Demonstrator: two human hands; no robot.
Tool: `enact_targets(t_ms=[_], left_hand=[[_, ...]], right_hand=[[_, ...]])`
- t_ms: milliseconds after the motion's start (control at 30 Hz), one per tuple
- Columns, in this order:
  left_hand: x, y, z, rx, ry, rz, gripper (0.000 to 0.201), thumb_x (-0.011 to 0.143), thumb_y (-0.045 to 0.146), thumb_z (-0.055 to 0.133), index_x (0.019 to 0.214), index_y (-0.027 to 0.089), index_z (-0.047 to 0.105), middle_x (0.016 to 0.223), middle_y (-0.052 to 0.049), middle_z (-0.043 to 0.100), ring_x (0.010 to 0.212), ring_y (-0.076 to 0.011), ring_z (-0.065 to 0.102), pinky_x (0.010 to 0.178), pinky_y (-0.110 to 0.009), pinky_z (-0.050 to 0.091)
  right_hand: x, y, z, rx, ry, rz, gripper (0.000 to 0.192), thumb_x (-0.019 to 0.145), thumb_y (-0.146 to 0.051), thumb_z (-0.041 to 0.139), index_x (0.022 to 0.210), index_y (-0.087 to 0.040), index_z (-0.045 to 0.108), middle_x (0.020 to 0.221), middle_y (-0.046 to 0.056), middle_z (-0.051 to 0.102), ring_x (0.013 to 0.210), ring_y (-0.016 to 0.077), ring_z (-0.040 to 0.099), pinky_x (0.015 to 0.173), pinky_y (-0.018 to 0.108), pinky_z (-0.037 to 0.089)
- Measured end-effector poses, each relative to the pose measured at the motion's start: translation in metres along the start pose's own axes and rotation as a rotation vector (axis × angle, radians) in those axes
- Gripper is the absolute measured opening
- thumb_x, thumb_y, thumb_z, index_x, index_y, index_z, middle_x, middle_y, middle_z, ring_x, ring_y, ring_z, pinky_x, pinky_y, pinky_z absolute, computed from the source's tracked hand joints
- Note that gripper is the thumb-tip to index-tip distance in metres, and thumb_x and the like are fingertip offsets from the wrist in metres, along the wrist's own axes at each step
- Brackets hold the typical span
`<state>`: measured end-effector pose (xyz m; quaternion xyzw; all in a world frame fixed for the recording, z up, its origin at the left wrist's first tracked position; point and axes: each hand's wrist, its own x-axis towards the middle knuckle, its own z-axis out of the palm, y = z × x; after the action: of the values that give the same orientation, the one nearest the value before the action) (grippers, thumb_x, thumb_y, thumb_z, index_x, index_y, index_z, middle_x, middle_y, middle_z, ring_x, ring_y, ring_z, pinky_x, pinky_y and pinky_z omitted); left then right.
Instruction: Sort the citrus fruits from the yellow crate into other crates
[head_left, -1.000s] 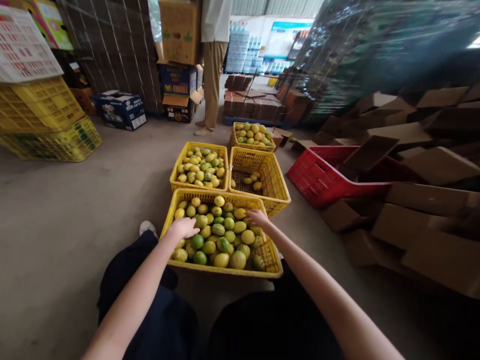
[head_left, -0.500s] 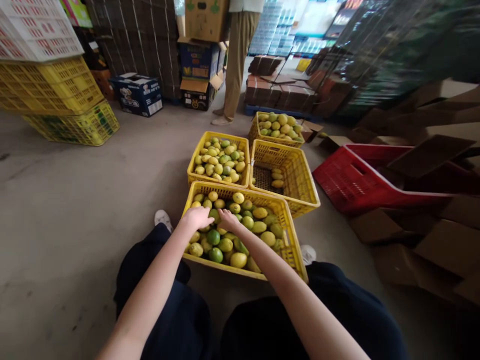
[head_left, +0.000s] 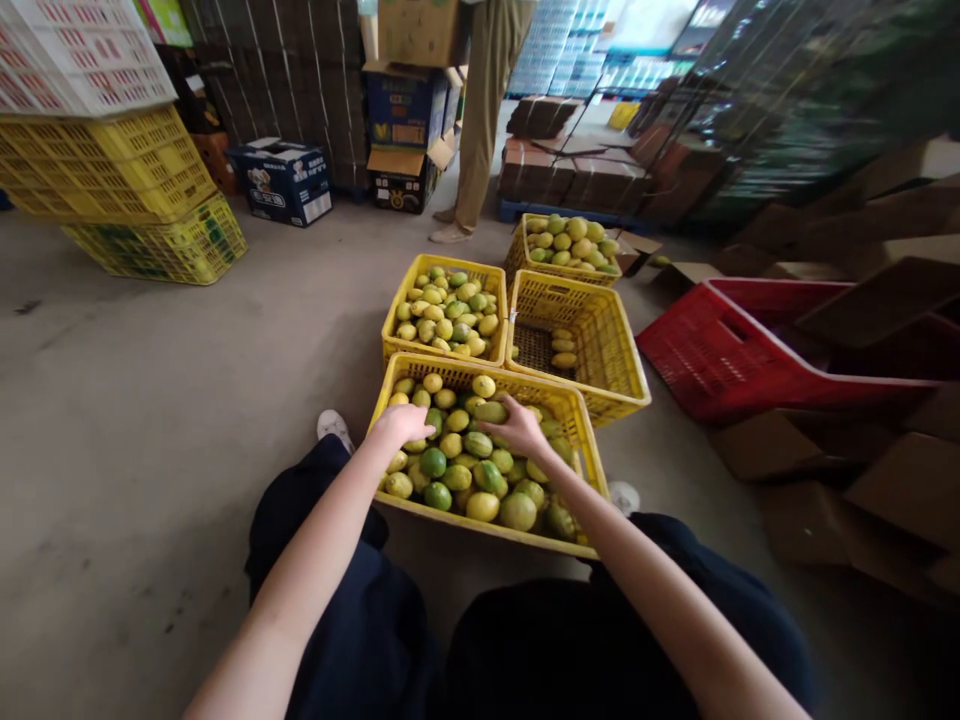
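Note:
In front of me a yellow plastic crate (head_left: 480, 527) is filled with lemons, some yellow and some green. My left hand (head_left: 405, 426) is over its left side, fingers closed against a green lemon (head_left: 434, 421); part of the grip is hidden. Toward the crate's middle right, my right hand (head_left: 519, 430) has its thumb and fingers around a greenish lemon (head_left: 491, 412). Loose lemons lie below and between both hands, among them a dark green one (head_left: 433, 462).
Behind are a lemon-filled crate (head_left: 385, 335), a crate with a few lemons (head_left: 626, 385), and another full crate (head_left: 517, 262). A red crate (head_left: 682, 360) and cardboard boxes (head_left: 795, 510) crowd the right. Stacked crates (head_left: 112, 175) stand left; a person (head_left: 480, 130) stands behind.
My right hand has moved right, away from my left hand, and now has a greenish lemon in its fingers. My left hand stays by the same green lemon. The view has shifted slightly.

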<state>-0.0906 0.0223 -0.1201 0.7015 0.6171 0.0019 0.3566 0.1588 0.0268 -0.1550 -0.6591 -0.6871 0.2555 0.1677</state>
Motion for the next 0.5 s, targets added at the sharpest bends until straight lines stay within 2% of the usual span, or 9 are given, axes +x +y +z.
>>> enact_targets(t_ms=[133, 200, 267, 367, 433, 500], left_hand=[[0.017, -0.006, 0.037, -0.002, -0.049, -0.037, 0.02, 0.071, 0.031, 0.08, 0.073, 0.02, 0.063, 0.094, -0.011, 0.075, 0.109, -0.0356, 0.066, 0.099, -0.048, 0.046], [0.023, -0.008, 0.054, 0.014, -0.094, -0.054, 0.018, 0.071, 0.025, 0.08, 0.071, 0.018, 0.063, 0.089, -0.012, 0.075, 0.104, -0.0343, 0.067, 0.095, -0.046, 0.047], [0.028, -0.009, 0.065, 0.033, -0.137, -0.062, 0.013, 0.072, 0.021, 0.078, 0.075, 0.017, 0.066, 0.091, -0.011, 0.075, 0.1, -0.0315, 0.068, 0.093, -0.042, 0.049], [0.039, -0.008, 0.071, 0.066, -0.127, -0.056, 0.018, 0.081, 0.02, 0.07, 0.099, 0.017, 0.069, 0.111, -0.01, 0.073, 0.109, -0.0272, 0.064, 0.098, -0.037, 0.046], [0.05, -0.004, 0.072, 0.089, -0.077, -0.044, 0.032, 0.087, 0.019, 0.064, 0.119, 0.017, 0.063, 0.131, -0.011, 0.065, 0.122, -0.0256, 0.056, 0.106, -0.035, 0.04], [0.063, 0.002, 0.073, 0.093, -0.029, -0.049, 0.044, 0.086, 0.019, 0.065, 0.129, 0.015, 0.056, 0.143, -0.013, 0.055, 0.131, -0.0269, 0.048, 0.112, -0.036, 0.034]], right_hand=[[-0.034, 0.027, -0.046, 0.298, 0.176, 0.155, 0.053, 0.058, -0.045, 0.085, 0.101, -0.02, 0.066, 0.091, 0.006, 0.073, 0.089, 0.0277, 0.069, 0.081, 0.039, 0.055], [-0.05, 0.03, -0.061, 0.458, 0.213, 0.29, 0.057, 0.053, -0.047, 0.087, 0.099, -0.02, 0.065, 0.085, 0.005, 0.071, 0.079, 0.0261, 0.069, 0.07, 0.038, 0.057], [-0.061, 0.024, -0.072, 0.666, 0.204, 0.326, 0.059, 0.051, -0.047, 0.088, 0.098, -0.021, 0.063, 0.085, 0.004, 0.071, 0.075, 0.0239, 0.068, 0.062, 0.034, 0.057], [-0.068, 0.011, -0.084, 0.917, 0.179, 0.265, 0.054, 0.053, -0.046, 0.087, 0.095, -0.021, 0.063, 0.088, 0.003, 0.07, 0.077, 0.0208, 0.067, 0.059, 0.029, 0.057], [-0.068, 0.006, -0.09, 1.003, 0.167, 0.285, 0.05, 0.052, -0.041, 0.088, 0.091, -0.021, 0.063, 0.085, 0.003, 0.069, 0.074, 0.0192, 0.066, 0.055, 0.026, 0.055], [-0.068, 0.006, -0.095, 1.074, 0.164, 0.328, 0.048, 0.051, -0.037, 0.089, 0.087, -0.021, 0.062, 0.083, 0.003, 0.069, 0.073, 0.0183, 0.065, 0.052, 0.025, 0.053]])
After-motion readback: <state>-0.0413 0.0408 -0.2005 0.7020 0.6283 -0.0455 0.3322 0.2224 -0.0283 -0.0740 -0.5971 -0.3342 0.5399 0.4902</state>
